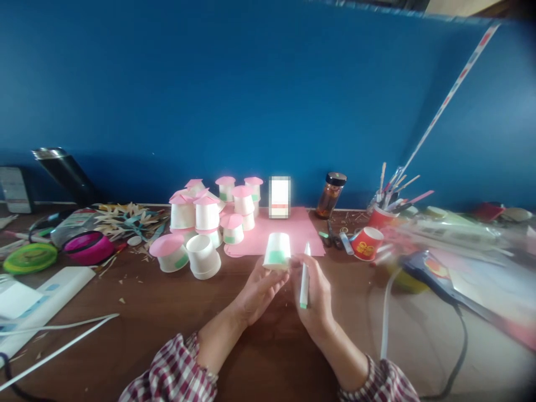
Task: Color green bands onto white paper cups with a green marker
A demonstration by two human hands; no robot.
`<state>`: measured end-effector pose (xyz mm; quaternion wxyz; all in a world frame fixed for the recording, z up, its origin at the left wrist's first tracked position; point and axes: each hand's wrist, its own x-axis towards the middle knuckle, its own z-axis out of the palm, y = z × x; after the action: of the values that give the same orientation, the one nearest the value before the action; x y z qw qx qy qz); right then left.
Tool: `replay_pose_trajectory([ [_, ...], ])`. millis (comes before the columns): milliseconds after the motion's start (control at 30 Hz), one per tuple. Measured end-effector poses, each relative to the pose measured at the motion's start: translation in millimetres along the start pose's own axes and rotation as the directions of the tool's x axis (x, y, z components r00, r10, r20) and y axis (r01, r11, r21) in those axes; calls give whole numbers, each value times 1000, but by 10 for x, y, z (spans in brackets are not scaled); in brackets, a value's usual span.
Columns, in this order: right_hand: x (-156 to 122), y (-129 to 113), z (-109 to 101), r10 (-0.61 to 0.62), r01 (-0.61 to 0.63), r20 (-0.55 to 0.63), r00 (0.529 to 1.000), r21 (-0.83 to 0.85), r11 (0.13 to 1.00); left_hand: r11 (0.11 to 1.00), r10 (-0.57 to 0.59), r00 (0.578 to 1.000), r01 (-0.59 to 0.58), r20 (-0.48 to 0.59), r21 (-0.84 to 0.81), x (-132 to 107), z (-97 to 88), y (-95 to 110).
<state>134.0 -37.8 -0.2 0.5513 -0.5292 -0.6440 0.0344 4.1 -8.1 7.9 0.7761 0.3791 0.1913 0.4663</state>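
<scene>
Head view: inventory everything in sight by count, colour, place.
held cup: one, white and green, centre
marker: one, white and green, centre
pink-topped cups: several, white and pink, left
plain cups: apparently two, white, left
paper: count unclear, pink, centre
pixelated object: one, white, back centre
jar: one, brown, black lid, back right
red cups: two, red, right
corded tool: one, dark blue, right
flask: one, black, back left
wood strips: many, pale, left
round container: one, magenta, left
long strip: one, white, front left
smaller items: uncountable, mixed, both sides
desk: one, brown, below
wall: one, blue, behind
left hand: one, bare, centre
right hand: one, bare, centre
sleeves: two, checked, bottom
</scene>
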Motion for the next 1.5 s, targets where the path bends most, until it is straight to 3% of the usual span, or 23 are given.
replay_pose_trajectory([
  [167, 1, 0, -1, -103, 103, 10, 995, -55, 993, 995, -13, 986, 29, -165, 91, 50, -98, -82],
  [300, 6, -8, 16, -134, 137, 53, 990, -52, 989, 981, -3, 930, 74, -367, 179, 100, -234, -149],
  [500, -27, -20, 27, -95, 118, -149, 984, 159, 980, 967, 41, 891, 78, -452, 242, 148, -298, -126],
  [567, -37, -16, -7, -43, 82, -169, 985, 233, 969, 969, 37, 890, 79, -454, 232, 143, -279, -93],
  [700, -35, -22, -88, -79, 110, -159, 984, 195, 975, 974, 35, 901, 66, -433, 217, 124, -244, -66],
  [867, -56, -75, -97, 49, -31, -70, 996, 234, 972, 963, 112, 940, -23, -323, 267, 131, -267, -122],
  [1100, -49, -157, -120, -125, 122, 40, 991, 87, 989, 962, 54, 948, 35, -313, 270, 118, -273, -117],
  [1500, -28, -169, -113, -152, 149, 46, 987, 61, 987, 948, 57, 963, 31, -264, 316, 102, -252, -118],
])
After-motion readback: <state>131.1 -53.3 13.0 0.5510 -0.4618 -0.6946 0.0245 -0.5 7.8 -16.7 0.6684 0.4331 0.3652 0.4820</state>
